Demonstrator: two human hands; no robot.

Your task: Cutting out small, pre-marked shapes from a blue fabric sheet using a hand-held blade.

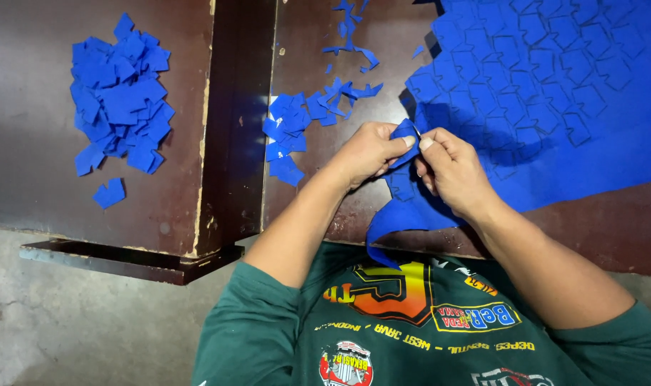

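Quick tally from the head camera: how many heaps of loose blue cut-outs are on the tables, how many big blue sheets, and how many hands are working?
Heaps of loose blue pieces: 2, a large heap on the left table and a smaller heap near the left hand.
Large blue die-cut sheet: 1.
Hands: 2, left hand and right hand, both pinching one blue piece.
Total: 5.

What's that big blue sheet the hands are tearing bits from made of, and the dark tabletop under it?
The blue sheet looks like thin foam or felt: matte, pre-cut into shapes, and drooping limply off the table edge. The left hand and right hand pinch one piece. The tabletop seems to be dark laminated board, faintly glossy, with pale chipped edges.
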